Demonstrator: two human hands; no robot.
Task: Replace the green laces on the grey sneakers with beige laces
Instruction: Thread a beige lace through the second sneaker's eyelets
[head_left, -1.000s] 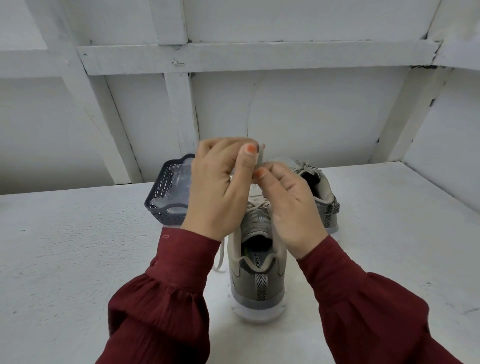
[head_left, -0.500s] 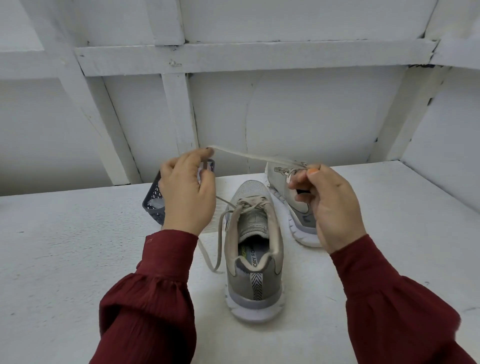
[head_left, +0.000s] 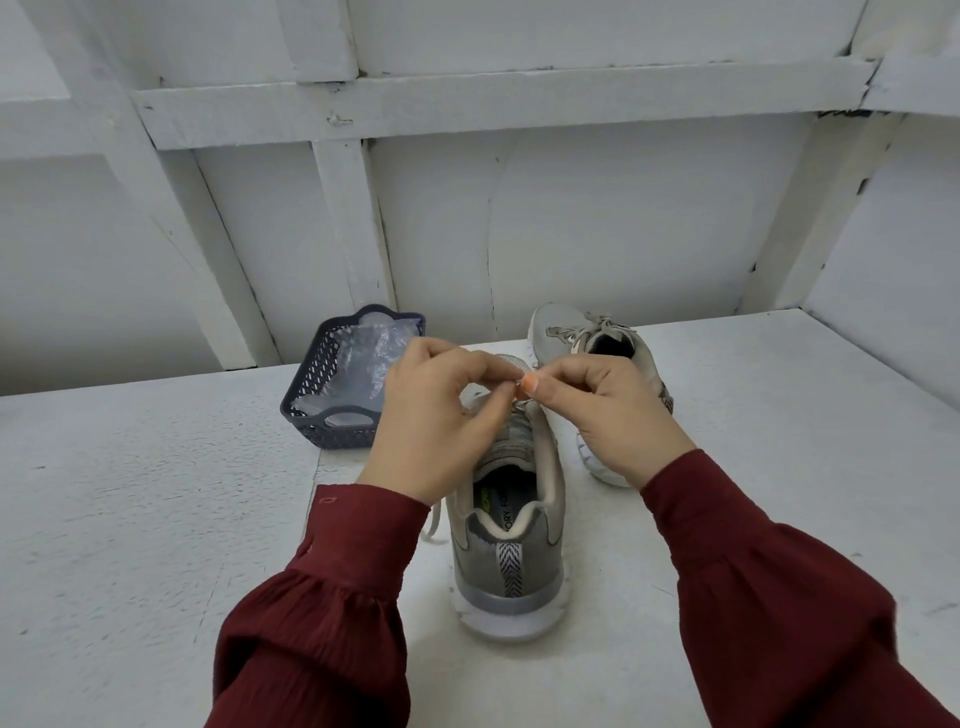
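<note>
Both hands are together over the throat of the near grey sneaker, which stands heel toward the person in the middle of the desk. The left hand and the right hand each pinch the beige lace between thumb and forefinger, fingertips almost touching. The bit held there is too small to tell whether it is a crossing or a loop.

This looks like the final tying on this shoe. To do it well, keep even tension on both ends so the rows below stay snug, and form the knot low against the tongue. One loose end trails onto the desk by the left cuff, so it may snag under the sleeve when pulled.

Just behind and to the right lies the far grey sneaker, which appears already laced in beige; the right hand covers part of it. A dark basket holding clear plastic wrapping sits near the left hand, apart from the shoes. No green laces show.
</note>
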